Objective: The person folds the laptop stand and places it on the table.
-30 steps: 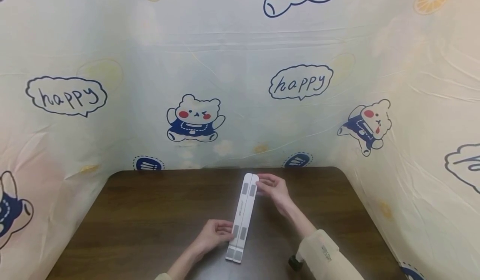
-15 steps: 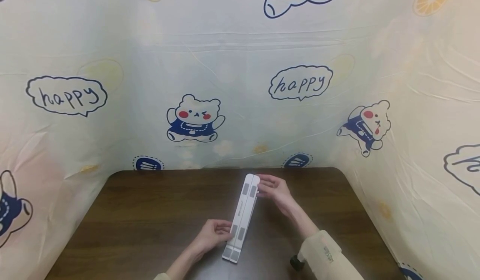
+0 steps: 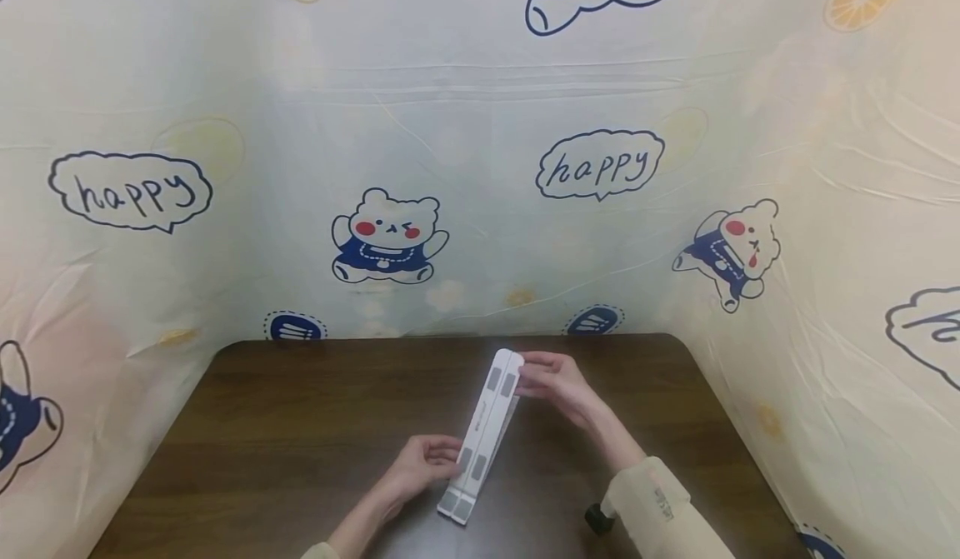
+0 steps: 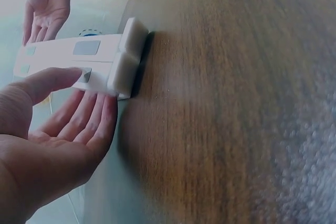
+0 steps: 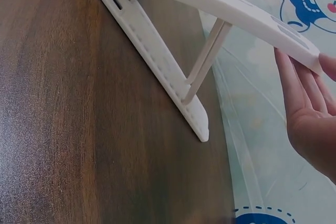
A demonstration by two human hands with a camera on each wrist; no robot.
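A long white folding stand [image 3: 483,434] with grey pads lies lengthwise on the dark wooden table [image 3: 300,426]. My left hand [image 3: 420,463] holds its near end, thumb on a grey pad and fingers alongside [image 4: 58,129]. My right hand [image 3: 555,384] pinches the far end. In the right wrist view the stand's top bar [image 5: 210,3] is lifted off its base bar [image 5: 157,61], a thin strut [image 5: 207,59] spans the gap, and my right fingers [image 5: 310,114] lie under the raised tip. The near-end blocks [image 4: 128,56] rest on the table.
A cartoon-printed plastic sheet [image 3: 450,167] walls the table at the back and on both sides. A small black knob [image 3: 595,519] sits by my right sleeve [image 3: 652,509]. Bare wood stretches left of the stand.
The stand's near end has slid a little to the left and its far end has shifted slightly right, so it lies more slanted. Both hands keep their hold.
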